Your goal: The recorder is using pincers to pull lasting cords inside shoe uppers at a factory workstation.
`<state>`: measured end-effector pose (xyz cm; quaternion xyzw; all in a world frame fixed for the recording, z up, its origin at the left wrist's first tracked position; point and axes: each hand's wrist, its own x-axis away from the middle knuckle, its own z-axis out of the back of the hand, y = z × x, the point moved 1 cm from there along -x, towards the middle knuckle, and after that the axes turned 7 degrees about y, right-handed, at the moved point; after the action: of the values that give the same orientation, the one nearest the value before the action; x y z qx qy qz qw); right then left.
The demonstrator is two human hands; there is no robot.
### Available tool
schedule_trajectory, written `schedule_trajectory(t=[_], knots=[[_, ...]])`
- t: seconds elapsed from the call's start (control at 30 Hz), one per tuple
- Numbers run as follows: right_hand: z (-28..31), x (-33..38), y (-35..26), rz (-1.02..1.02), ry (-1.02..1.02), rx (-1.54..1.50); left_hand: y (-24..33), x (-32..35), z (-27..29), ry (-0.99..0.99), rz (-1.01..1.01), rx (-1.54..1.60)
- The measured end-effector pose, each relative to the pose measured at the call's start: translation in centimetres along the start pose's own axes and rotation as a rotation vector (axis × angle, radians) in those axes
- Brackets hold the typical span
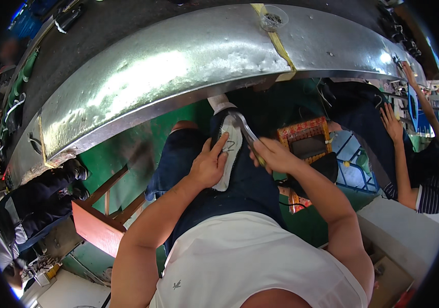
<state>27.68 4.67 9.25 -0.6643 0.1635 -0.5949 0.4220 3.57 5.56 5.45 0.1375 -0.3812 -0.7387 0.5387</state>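
Observation:
A shoe (231,154) lies sole up along my thigh, with a pale board showing on its underside and a dark edge around it. There is a dark handwritten mark on the board. My left hand (210,163) grips the shoe from its left side, its fingers laid over the board and edge. In my right hand (276,155) is a pair of pincers (246,130), with a curved metal head and a yellowish handle end. The head of the pincers meets the far end of the shoe; its jaws are too small to make out.
A long metal-topped bench (188,66) curves across in front of me, bearing a clear cup of small dark bits (272,19). A red stool (99,226) is at left. At right are a patterned seat frame (304,134), a blue crate (350,159) and a co-worker's arm (401,159).

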Motion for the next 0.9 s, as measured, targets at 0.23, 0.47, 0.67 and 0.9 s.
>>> schedule_trajectory(t=[0.23, 0.47, 0.67, 0.9], knots=[[-0.7, -2.8, 0.2, 0.306, 0.198, 0.173, 1.0, 0.1, 0.6, -0.149, 0.008, -0.108], [-0.8, -2.4, -0.1, 0.413, 0.180, 0.411, -0.8, 0.6, -1.5, 0.028, 0.160, 0.180], [-1.8, -1.5, -1.3, 0.321, 0.163, 0.366, -1.5, 0.7, -2.0, -0.002, 0.133, 0.184], [-2.8, 0.7, 0.8, 0.490, 0.232, 0.563, -2.4, 0.5, -2.2, -0.016, 0.143, 0.246]])
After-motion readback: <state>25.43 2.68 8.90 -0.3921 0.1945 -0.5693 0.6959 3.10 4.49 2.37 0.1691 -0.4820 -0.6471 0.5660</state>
